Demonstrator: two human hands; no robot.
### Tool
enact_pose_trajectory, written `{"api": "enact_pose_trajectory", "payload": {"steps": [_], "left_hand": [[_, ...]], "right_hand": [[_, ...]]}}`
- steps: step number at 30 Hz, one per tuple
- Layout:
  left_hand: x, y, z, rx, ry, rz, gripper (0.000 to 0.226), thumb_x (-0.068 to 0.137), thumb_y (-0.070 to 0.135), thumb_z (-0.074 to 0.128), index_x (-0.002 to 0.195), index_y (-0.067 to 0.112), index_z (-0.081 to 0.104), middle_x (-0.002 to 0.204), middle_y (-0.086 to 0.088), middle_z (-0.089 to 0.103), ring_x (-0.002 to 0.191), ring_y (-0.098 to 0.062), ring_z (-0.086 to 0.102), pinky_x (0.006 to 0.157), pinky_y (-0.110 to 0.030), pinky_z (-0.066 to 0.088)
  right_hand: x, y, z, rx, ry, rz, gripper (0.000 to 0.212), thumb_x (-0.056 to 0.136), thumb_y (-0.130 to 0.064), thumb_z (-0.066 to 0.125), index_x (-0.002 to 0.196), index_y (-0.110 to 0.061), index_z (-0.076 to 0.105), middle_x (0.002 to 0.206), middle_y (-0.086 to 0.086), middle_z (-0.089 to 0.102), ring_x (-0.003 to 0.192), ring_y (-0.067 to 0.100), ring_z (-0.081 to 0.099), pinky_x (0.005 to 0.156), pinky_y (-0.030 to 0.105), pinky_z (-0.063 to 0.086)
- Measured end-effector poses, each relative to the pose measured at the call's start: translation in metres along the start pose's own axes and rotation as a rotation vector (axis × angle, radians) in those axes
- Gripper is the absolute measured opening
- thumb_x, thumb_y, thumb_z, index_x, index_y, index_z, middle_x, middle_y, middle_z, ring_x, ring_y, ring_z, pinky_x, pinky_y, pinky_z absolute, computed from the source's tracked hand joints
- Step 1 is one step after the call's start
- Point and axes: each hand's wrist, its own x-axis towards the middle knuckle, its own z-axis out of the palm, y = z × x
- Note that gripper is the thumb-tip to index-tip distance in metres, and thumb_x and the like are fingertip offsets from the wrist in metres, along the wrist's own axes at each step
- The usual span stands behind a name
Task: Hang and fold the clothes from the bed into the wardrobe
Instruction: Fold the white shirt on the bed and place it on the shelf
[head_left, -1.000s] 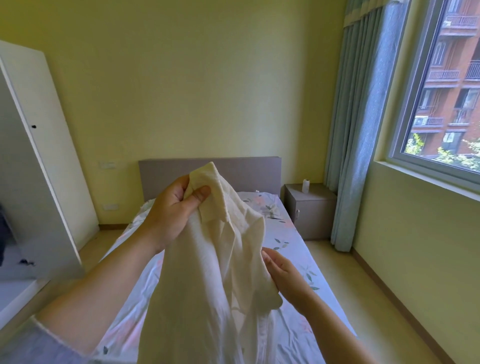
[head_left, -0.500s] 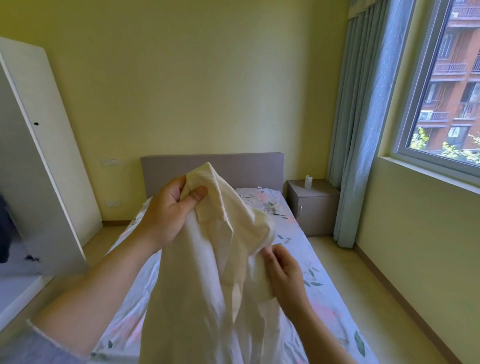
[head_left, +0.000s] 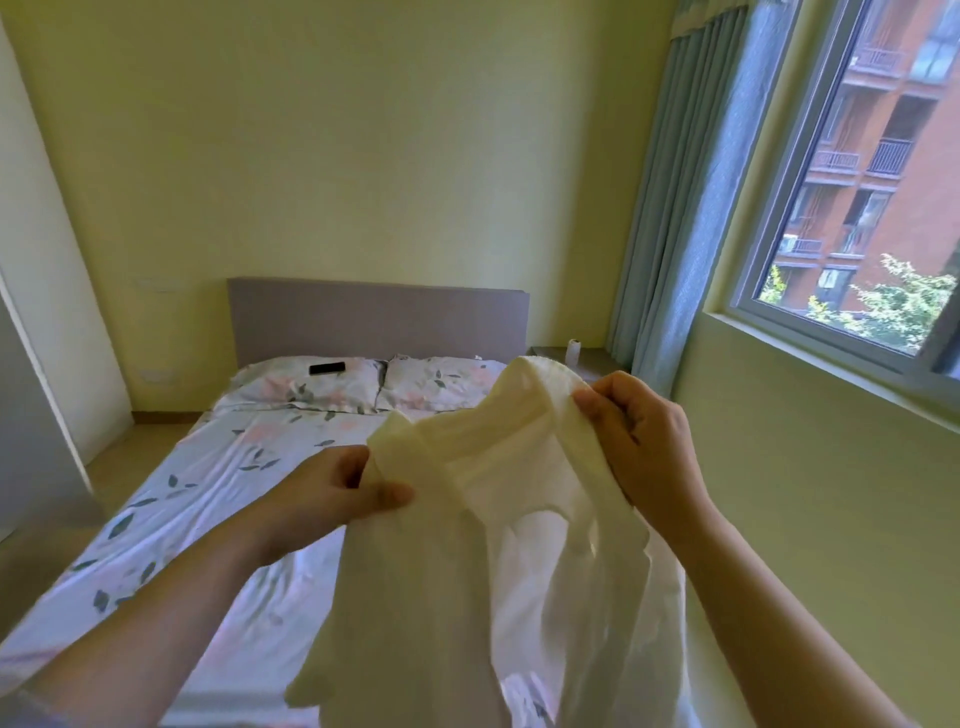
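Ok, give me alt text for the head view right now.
The left hand and right hand hold up a cream garment by its top edge over the floral bed. A dark phone lies on a pillow.

We hold the shirt (head_left: 519, 545) between our left hand (head_left: 332, 493) and right hand (head_left: 639, 436), over the bed (head_left: 208, 483). A phone (head_left: 327, 368) lies on the left pillow (head_left: 291, 395) before the headboard (head_left: 374, 322). The nightstand (head_left: 595, 358) stands right of the bed's head corner, and the wardrobe (head_left: 31, 415) is on the left.

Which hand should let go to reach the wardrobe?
Left, probably: the left hand is nearer the wardrobe at the left edge; the right hand grips the cream shirt higher up.
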Motion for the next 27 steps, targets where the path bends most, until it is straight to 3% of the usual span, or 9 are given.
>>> {"api": "enact_pose_trajectory", "payload": {"steps": [3, 6, 8, 12, 15, 18, 21, 25, 27], "left_hand": [[0.004, -0.006, 0.01, 0.036, 0.083, 0.026, 0.033, 0.081, 0.062, 0.06, 0.106, 0.041, 0.066, 0.104, 0.022, 0.071, 0.094, 0.005, 0.067, 0.078, -0.014, 0.049], [0.013, -0.021, 0.029, 0.083, 0.116, 0.023, 0.035, 0.082, 0.062, 0.053, 0.106, 0.038, 0.061, 0.097, 0.014, 0.07, 0.085, 0.002, 0.066, 0.069, -0.011, 0.048], [0.017, -0.034, 0.048, 0.059, 0.07, 0.028, 0.03, 0.087, 0.05, 0.06, 0.097, 0.021, 0.061, 0.078, -0.002, 0.065, 0.068, -0.017, 0.064, 0.061, -0.022, 0.048], [0.019, -0.049, 0.088, 0.002, -0.095, 0.042, 0.008, 0.084, 0.023, 0.074, 0.086, 0.019, 0.068, 0.055, 0.003, 0.054, 0.048, -0.01, 0.048, 0.05, -0.019, 0.043], [0.016, -0.053, 0.125, 0.114, -0.168, 0.054, 0.015, 0.08, 0.028, 0.079, 0.091, 0.032, 0.071, 0.072, 0.012, 0.063, 0.062, -0.003, 0.056, 0.061, -0.014, 0.046], [0.01, -0.061, 0.168, 0.281, -0.2, 0.006, 0.061, 0.071, 0.045, 0.082, 0.124, 0.035, 0.054, 0.12, 0.021, 0.053, 0.106, 0.002, 0.055, 0.086, -0.015, 0.047], [0.004, -0.061, 0.219, 0.354, -0.279, 0.005, 0.09, 0.064, 0.065, 0.076, 0.141, 0.036, 0.039, 0.135, 0.026, 0.038, 0.126, 0.002, 0.042, 0.104, -0.025, 0.04], [-0.009, -0.048, 0.303, 0.212, -0.319, 0.069, 0.058, 0.065, 0.061, 0.077, 0.117, 0.052, 0.053, 0.117, 0.031, 0.059, 0.107, 0.01, 0.054, 0.085, -0.009, 0.042], [-0.011, -0.042, 0.338, 0.187, -0.168, 0.084, 0.034, 0.072, 0.046, 0.071, 0.099, 0.028, 0.064, 0.095, 0.01, 0.066, 0.085, -0.007, 0.06, 0.07, -0.017, 0.047]], "right_hand": [[-0.006, -0.002, -0.008, -0.101, -0.002, 0.015, 0.024, 0.094, -0.041, 0.059, 0.076, -0.025, 0.061, 0.064, -0.011, 0.061, 0.059, 0.01, 0.057, 0.054, 0.032, 0.05], [-0.017, -0.002, -0.019, -0.177, 0.013, 0.054, 0.025, 0.093, -0.041, 0.059, 0.076, -0.023, 0.064, 0.064, -0.008, 0.062, 0.062, 0.013, 0.059, 0.057, 0.038, 0.052], [-0.028, 0.001, -0.028, -0.194, 0.032, 0.084, 0.023, 0.093, -0.038, 0.061, 0.075, -0.024, 0.063, 0.063, -0.01, 0.061, 0.06, 0.01, 0.057, 0.055, 0.033, 0.05], [-0.051, 0.009, -0.055, -0.22, 0.071, 0.142, 0.023, 0.094, -0.033, 0.061, 0.074, -0.022, 0.062, 0.063, -0.011, 0.06, 0.061, 0.009, 0.055, 0.054, 0.022, 0.043], [-0.068, 0.013, -0.081, -0.205, 0.095, 0.167, 0.027, 0.095, -0.036, 0.057, 0.075, -0.017, 0.063, 0.065, -0.007, 0.059, 0.062, 0.011, 0.054, 0.057, 0.028, 0.045], [-0.082, 0.016, -0.11, -0.131, 0.105, 0.194, 0.028, 0.095, -0.034, 0.058, 0.073, -0.017, 0.061, 0.063, -0.006, 0.057, 0.059, 0.014, 0.051, 0.057, 0.034, 0.045], [-0.093, 0.019, -0.143, -0.069, 0.071, 0.206, 0.028, 0.096, -0.031, 0.06, 0.072, -0.017, 0.059, 0.061, -0.008, 0.053, 0.058, 0.011, 0.048, 0.055, 0.031, 0.042], [-0.11, 0.025, -0.184, -0.018, 0.032, 0.199, 0.029, 0.096, -0.032, 0.06, 0.07, -0.02, 0.058, 0.059, -0.015, 0.052, 0.056, 0.004, 0.046, 0.055, 0.021, 0.039], [-0.12, 0.03, -0.203, 0.007, 0.025, 0.196, 0.031, 0.096, -0.032, 0.06, 0.071, -0.015, 0.058, 0.06, -0.01, 0.051, 0.058, 0.009, 0.046, 0.055, 0.027, 0.04]]}}
